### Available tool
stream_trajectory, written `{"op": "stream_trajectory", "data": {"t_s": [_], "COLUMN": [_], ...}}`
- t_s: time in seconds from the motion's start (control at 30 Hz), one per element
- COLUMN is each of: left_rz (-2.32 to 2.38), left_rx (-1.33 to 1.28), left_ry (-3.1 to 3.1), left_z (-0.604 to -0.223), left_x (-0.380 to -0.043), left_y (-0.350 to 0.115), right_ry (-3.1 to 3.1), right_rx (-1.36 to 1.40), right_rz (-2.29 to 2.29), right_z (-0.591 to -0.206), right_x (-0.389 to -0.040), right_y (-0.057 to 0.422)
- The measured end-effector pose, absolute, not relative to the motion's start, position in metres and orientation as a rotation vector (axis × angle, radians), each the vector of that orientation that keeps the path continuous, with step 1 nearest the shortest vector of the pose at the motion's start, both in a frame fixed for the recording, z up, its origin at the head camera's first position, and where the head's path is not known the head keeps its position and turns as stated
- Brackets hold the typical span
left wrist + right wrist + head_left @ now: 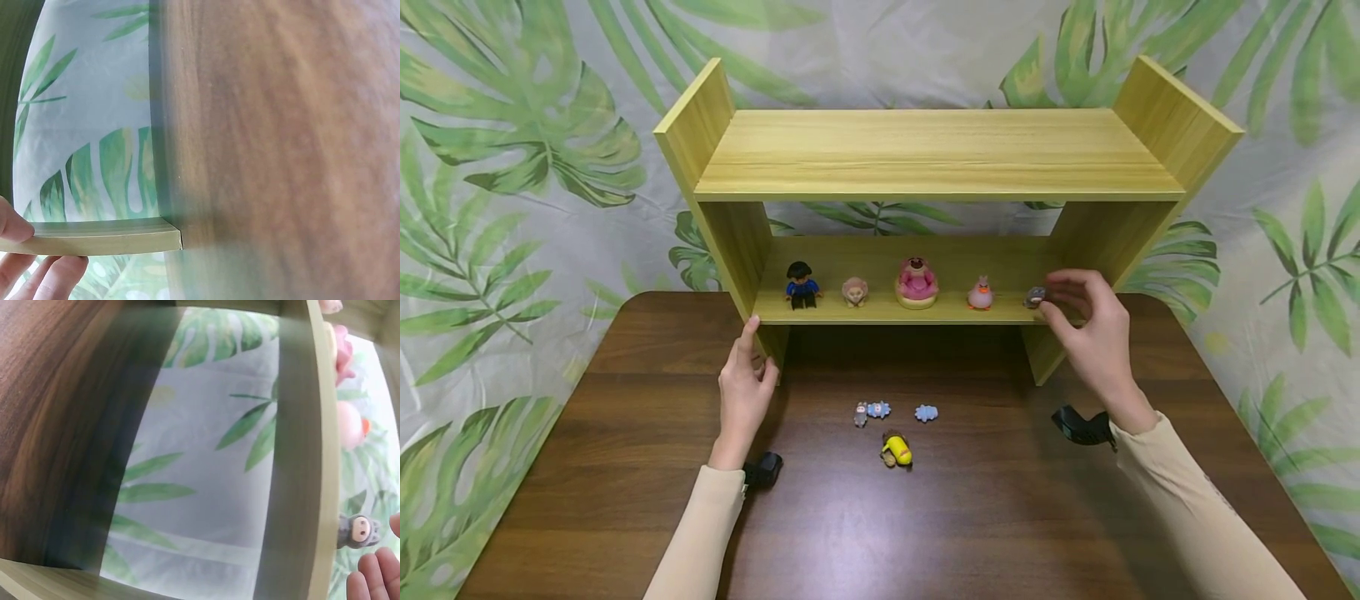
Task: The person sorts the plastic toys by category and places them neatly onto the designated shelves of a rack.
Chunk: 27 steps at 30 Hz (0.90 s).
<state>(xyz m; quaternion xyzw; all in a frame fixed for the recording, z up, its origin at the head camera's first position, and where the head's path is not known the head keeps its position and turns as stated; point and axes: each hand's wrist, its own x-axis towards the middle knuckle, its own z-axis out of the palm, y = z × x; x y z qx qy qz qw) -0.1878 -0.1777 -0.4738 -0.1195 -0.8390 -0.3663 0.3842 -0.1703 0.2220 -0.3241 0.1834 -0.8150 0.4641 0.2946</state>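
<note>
Right wrist view shows a gray, pale-faced figurine [358, 531].

Smooth wood-grain shelf [925, 154], glossy wooden tabletop [880, 533], plastic-looking yellow figurine [898, 451], creased cloth backdrop [917, 50]

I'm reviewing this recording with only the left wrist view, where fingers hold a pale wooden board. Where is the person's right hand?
Observer: The right hand is at the right end of the pale yellow wooden shelf unit, beside a small grey figurine with a pale, rounded face.

Operator: Is it gripping that figurine?

Observer: It doesn't look so; the right wrist view shows a gap between figurine and fingers.

Operator: Anything lying on the tabletop?

Observer: Yes, a bright yellow figurine with brown parts lies on the dark brown wooden table.
</note>
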Motion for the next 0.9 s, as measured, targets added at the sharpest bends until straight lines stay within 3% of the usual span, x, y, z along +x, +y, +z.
{"op": "stream_trajectory", "data": {"t_s": [0.9], "left_rz": [-0.938], "left_rx": [-0.302], "left_ry": [-2.136], "left_z": [-0.475], "left_x": [-0.188], "left_y": [-0.178], "right_ry": [-1.994], "right_rx": [0.619], "right_rz": [1.446], "right_z": [-0.354], "right_x": [-0.161], "right_y": [0.222]}}
